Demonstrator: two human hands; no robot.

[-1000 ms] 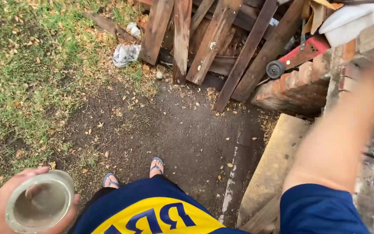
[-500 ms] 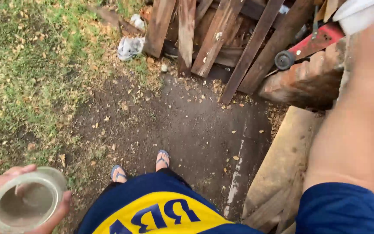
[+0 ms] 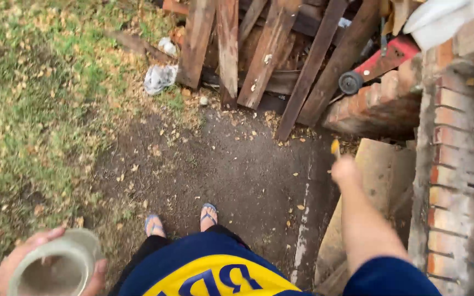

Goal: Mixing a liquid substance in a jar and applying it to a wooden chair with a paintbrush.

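My left hand (image 3: 23,266) is at the bottom left, wrapped around a round pale container (image 3: 56,266) whose open top faces up, with greyish contents inside. My right hand (image 3: 345,170) is out in front on the right, blurred, closed around a small yellow-tipped object (image 3: 335,147) that pokes up above the fist. That hand hovers over a pale slab (image 3: 382,181) beside a brick wall (image 3: 456,164). My feet in blue sandals (image 3: 179,219) stand on bare dirt below.
A pile of leaning wooden planks (image 3: 259,55) fills the top centre, with a red wheeled tool (image 3: 374,66) and white sheet (image 3: 440,22) to its right. Crumpled plastic (image 3: 159,78) lies by the planks. Grass with dry leaves (image 3: 34,93) covers the left side.
My right arm has dropped from high up by the wall at the top right down to mid-frame. The view has shifted slightly; the left hand still holds the container.
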